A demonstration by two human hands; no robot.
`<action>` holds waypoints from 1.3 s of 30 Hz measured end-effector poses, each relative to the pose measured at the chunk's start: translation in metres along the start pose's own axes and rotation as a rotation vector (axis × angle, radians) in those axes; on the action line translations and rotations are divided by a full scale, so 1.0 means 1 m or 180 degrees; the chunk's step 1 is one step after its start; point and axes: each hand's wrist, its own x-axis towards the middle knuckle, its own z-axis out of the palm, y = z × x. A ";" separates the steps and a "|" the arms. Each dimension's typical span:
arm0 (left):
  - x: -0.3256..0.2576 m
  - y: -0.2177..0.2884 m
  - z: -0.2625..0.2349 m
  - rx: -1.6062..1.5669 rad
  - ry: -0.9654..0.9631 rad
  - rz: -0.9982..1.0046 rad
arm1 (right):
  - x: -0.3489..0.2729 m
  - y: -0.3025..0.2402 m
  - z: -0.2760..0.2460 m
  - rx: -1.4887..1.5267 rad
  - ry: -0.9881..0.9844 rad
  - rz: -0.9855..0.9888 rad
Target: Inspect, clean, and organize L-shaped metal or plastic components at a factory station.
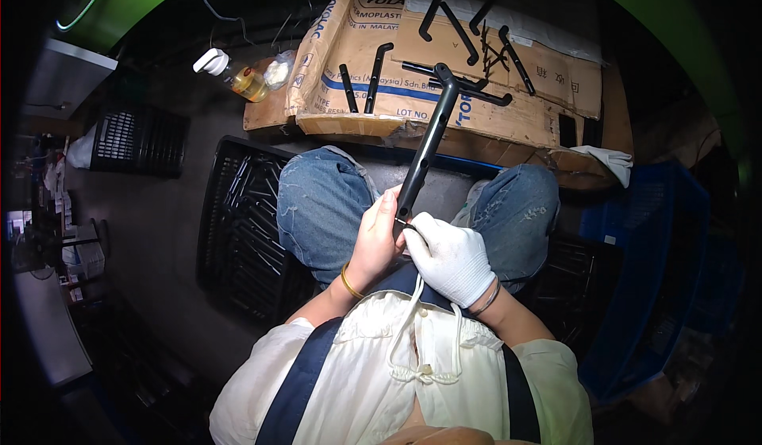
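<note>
Above my lap, a long black plastic bar [429, 143] with a bent end and several holes along it slants up and away from me. My bare left hand [376, 235] is closed around its lower end. On my right hand [450, 261] is a white glove; its fingers are pinched together against the bar's lower end. Something thin and small shows at the fingertips, but its kind is hidden. Beyond my knees, several similar black bars [459, 32] lie on a flattened cardboard box [544, 123].
A black crate [213, 215] full of black bars stands by my left knee. Blue crates [684, 246] are at the right. A bottle of yellowish liquid [248, 82] stands left of the cardboard. A white glove [611, 163] hangs at its right edge.
</note>
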 end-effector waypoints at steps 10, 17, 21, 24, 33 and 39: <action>-0.001 -0.001 0.001 -0.0113 -0.0122 -0.0083 | -0.001 0.000 -0.002 -0.0082 -0.0003 0.0021; 0.001 0.002 -0.005 -0.0911 -0.0574 -0.0435 | -0.001 -0.001 -0.010 0.0023 -0.0092 -0.0006; 0.001 0.002 -0.008 -0.0948 -0.0695 -0.0527 | 0.001 0.000 -0.013 -0.0083 -0.0200 -0.0066; 0.001 0.003 -0.008 -0.0889 -0.0747 -0.0532 | 0.001 0.001 -0.013 -0.0148 -0.0278 -0.0061; -0.001 0.004 -0.005 -0.0877 -0.0630 -0.0570 | 0.000 0.002 -0.007 -0.0051 -0.0431 0.0112; 0.001 0.005 -0.005 -0.1035 -0.0661 -0.0589 | -0.003 0.006 -0.003 0.0222 -0.0198 0.0038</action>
